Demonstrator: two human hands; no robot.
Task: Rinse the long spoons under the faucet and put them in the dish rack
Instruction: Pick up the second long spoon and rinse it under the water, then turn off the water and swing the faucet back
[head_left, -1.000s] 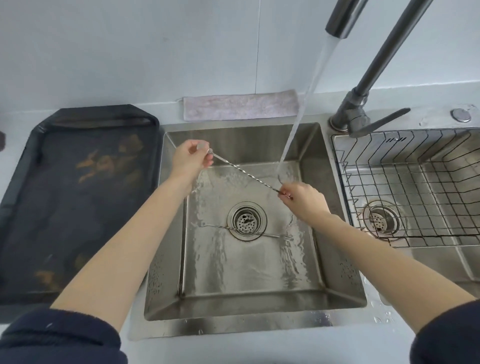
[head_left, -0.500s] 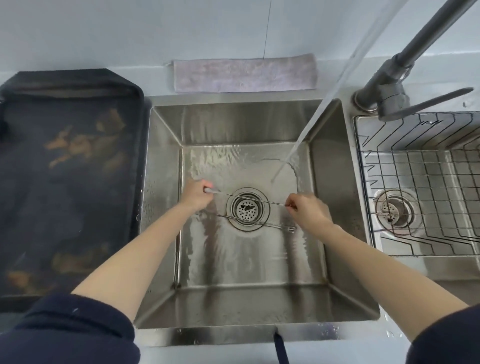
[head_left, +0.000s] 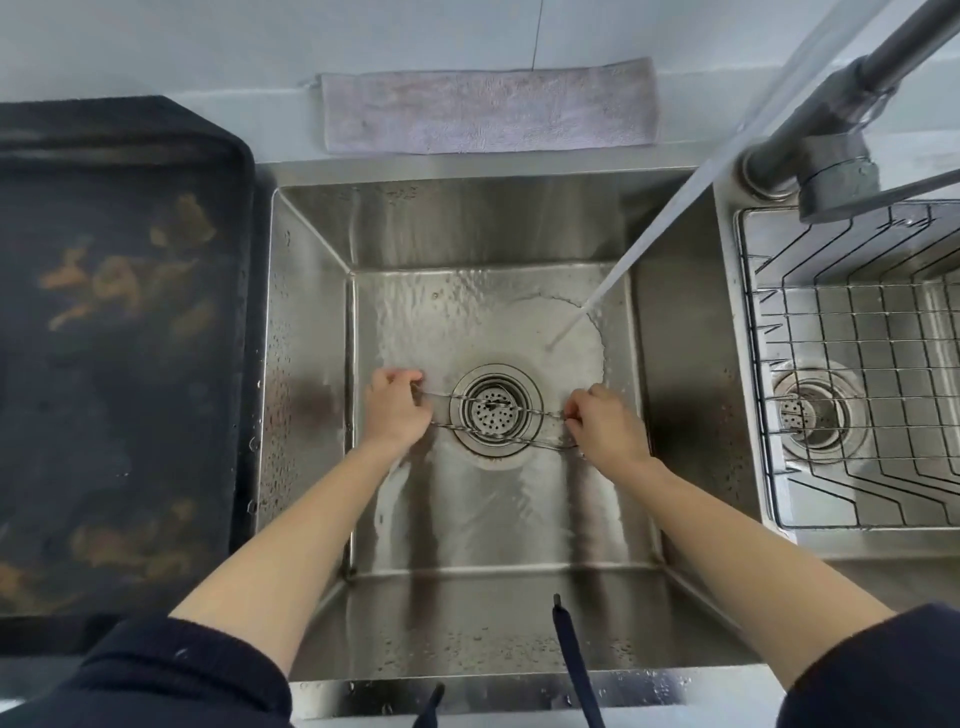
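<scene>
Both my hands are low in the left sink (head_left: 311, 364), on either side of the drain (head_left: 494, 410). A long twisted metal spoon (head_left: 540, 413) spans the drain; my left hand (head_left: 395, 410) pinches one end and my right hand (head_left: 605, 428) pinches the other. A second long spoon (head_left: 519, 441) lies on the sink floor just below it, its ends next to both hands. From the faucet (head_left: 831, 119) at the upper right, water (head_left: 649, 234) falls onto the sink floor behind my right hand, missing the spoons. The wire dish rack (head_left: 857, 332) sits in the right basin.
A black tray (head_left: 124, 364) with brown stains fills the counter to the left. A purple cloth (head_left: 488, 106) lies along the wall behind the sink. Dark cords (head_left: 571, 649) from my clothing dangle over the sink's front edge.
My hands have carried the spoon out of the water stream and down to the sink floor over the drain, beside the second spoon. My view has tilted down and closer.
</scene>
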